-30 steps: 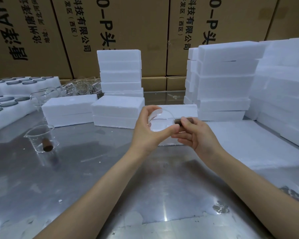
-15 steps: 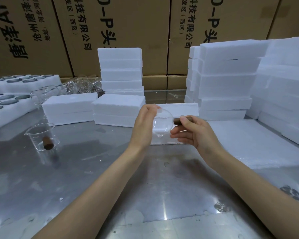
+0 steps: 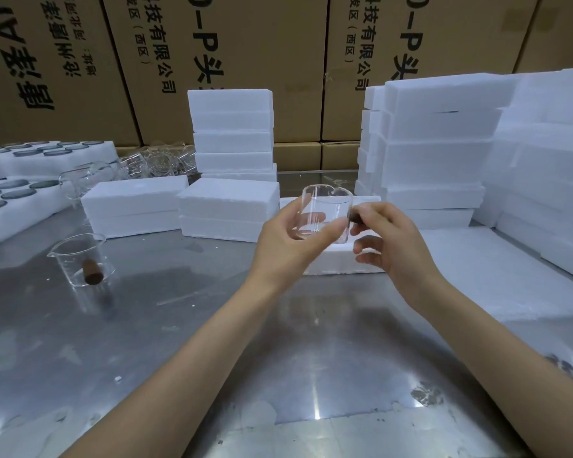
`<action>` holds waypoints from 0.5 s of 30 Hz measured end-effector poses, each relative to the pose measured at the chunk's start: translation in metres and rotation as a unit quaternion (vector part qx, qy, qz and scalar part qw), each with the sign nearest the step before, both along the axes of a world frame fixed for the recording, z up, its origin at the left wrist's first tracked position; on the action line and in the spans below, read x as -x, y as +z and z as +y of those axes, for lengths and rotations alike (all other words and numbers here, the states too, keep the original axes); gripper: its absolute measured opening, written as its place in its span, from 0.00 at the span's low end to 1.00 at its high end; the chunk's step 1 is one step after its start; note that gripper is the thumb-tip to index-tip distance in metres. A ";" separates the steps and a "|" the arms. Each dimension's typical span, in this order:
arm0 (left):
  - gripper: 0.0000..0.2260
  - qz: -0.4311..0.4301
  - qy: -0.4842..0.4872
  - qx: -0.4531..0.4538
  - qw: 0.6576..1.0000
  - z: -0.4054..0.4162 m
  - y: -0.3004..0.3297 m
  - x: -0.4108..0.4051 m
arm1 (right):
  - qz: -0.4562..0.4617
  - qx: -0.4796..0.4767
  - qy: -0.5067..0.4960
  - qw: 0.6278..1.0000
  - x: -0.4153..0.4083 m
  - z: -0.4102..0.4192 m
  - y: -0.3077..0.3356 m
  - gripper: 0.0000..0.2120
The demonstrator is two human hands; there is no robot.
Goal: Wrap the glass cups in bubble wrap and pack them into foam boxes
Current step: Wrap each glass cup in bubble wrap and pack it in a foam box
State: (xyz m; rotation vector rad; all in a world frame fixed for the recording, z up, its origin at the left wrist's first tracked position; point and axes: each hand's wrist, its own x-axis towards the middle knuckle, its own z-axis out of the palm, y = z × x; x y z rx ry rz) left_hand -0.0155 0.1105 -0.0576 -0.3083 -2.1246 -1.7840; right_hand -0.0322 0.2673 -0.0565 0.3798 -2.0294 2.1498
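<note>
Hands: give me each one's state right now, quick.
Left hand: fingers curled round the glass cup, holding it above the table.
Right hand: pinching the cup's dark handle between thumb and forefinger.

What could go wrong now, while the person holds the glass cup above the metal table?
1. The glass cup is bare, pinched between the left hand and right hand; a slip may drop it onto the steel table.
2. The second cup stands loose near the left forearm; a careless reach might knock it.
</note>
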 end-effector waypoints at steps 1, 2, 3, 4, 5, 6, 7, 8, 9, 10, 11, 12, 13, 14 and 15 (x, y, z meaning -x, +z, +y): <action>0.30 -0.022 0.007 -0.016 1.000 0.000 0.002 0.000 | 0.043 -0.048 -0.012 0.998 -0.001 0.000 0.000 0.07; 0.27 -0.043 0.016 -0.022 0.999 0.001 0.003 -0.001 | 0.075 -0.085 -0.022 0.993 -0.002 -0.001 0.000 0.07; 0.24 -0.059 0.028 -0.017 0.998 0.001 0.004 -0.002 | 0.093 -0.108 -0.032 0.989 -0.002 -0.002 -0.001 0.08; 0.23 -0.069 0.042 -0.003 0.997 0.001 0.005 -0.003 | 0.100 -0.119 -0.042 0.987 -0.003 -0.004 -0.003 0.10; 0.25 -0.075 0.051 0.019 0.996 0.001 0.006 -0.004 | 0.100 -0.126 -0.053 0.986 -0.003 -0.005 -0.004 0.12; 0.29 -0.077 0.053 0.043 0.995 0.001 0.006 -0.006 | 0.096 -0.130 -0.062 0.985 -0.003 -0.006 -0.005 0.14; 0.34 -0.071 0.051 0.059 0.994 0.002 0.005 -0.006 | 0.092 -0.135 -0.069 0.984 -0.003 -0.006 -0.006 0.16; 0.37 -0.058 0.051 0.060 0.995 0.003 0.005 -0.007 | 0.090 -0.139 -0.075 0.983 -0.003 -0.007 -0.006 0.17; 0.38 -0.037 0.047 0.047 0.997 0.004 0.004 -0.008 | 0.088 -0.144 -0.077 0.983 -0.003 -0.007 -0.007 0.18; 0.35 -0.012 0.040 0.029 0.999 0.006 0.003 -0.009 | 0.089 -0.146 -0.077 0.982 -0.004 -0.007 -0.006 0.18; 0.32 0.012 0.035 0.017 0.999 0.007 0.003 -0.010 | 0.091 -0.146 -0.073 0.982 -0.005 -0.008 -0.006 0.18; 0.28 0.031 0.035 0.011 0.999 0.008 0.001 -0.010 | 0.093 -0.145 -0.067 0.983 -0.005 -0.009 -0.007 0.17; 0.24 0.046 0.038 0.005 0.998 0.009 -0.002 -0.009 | 0.094 -0.143 -0.062 0.983 -0.005 -0.010 -0.007 0.16; 0.21 0.055 0.043 -0.007 0.998 0.010 -0.004 -0.008 | 0.092 -0.142 -0.059 0.984 -0.005 -0.010 -0.007 0.16; 0.18 0.058 0.050 -0.020 0.997 0.011 -0.006 -0.007 | 0.088 -0.141 -0.057 0.984 -0.005 -0.010 -0.007 0.16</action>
